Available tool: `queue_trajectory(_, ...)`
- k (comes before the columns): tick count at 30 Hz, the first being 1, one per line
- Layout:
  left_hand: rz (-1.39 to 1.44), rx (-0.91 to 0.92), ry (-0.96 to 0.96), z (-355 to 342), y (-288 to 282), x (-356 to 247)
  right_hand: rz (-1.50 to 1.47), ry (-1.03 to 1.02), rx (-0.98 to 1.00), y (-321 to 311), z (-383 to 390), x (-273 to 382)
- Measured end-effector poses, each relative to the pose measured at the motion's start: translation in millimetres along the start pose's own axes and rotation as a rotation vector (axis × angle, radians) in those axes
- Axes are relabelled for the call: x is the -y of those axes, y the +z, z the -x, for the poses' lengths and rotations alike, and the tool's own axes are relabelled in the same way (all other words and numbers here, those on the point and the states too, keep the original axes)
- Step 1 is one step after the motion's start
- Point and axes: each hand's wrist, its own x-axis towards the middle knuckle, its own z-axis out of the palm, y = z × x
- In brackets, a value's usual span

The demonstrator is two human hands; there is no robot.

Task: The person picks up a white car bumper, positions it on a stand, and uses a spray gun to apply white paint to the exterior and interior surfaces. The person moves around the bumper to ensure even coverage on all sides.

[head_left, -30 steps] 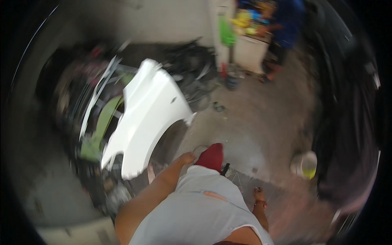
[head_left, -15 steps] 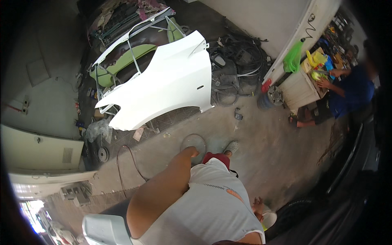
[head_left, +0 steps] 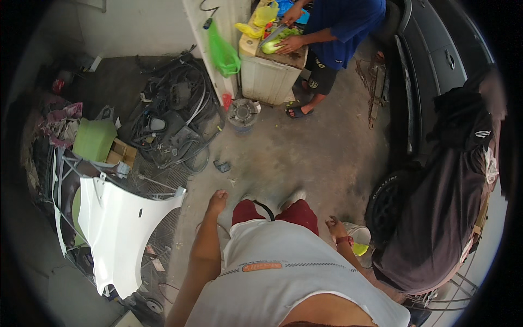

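My left hand (head_left: 218, 201) hangs beside my left leg, its fingers curled in, and nothing shows in them. At my right side, my right hand (head_left: 335, 225) has its fingers partly apart and appears to hold nothing; a red band (head_left: 344, 240) circles the wrist. Just beyond that wrist is a whitish bucket (head_left: 358, 233) with something yellow (head_left: 359, 249) at its near side; the arm and bucket overlap in the picture, and I cannot tell whether they touch. To my left stands a white car fender (head_left: 117, 229) on a metal frame (head_left: 76, 163).
At the far side a person in a blue shirt (head_left: 343, 22) cuts a green vegetable (head_left: 272, 44) with a knife (head_left: 268, 37) on a white cabinet (head_left: 267, 82). Black hoses and parts (head_left: 177, 109) lie far left. On the right are a tire (head_left: 384, 201) and dark cloth (head_left: 425, 218).
My view has swung to the right. The fender has shifted left, and the person and cabinet have come toward the middle. My body is more upright in view, both arms showing beside me.
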Motion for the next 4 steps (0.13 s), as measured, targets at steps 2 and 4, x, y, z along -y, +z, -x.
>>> queue_trajectory(2, 0.008, -0.005, -0.033, -24.5, 6.4, -32.0, -0.024, 0.024, 0.073, -24.1, -34.8, 10.3)
queue_trajectory(4, 0.067, -0.024, -0.143, -44.1, 23.7, -51.7, -0.042, 0.035, 0.122, -45.4, -67.5, 8.4)
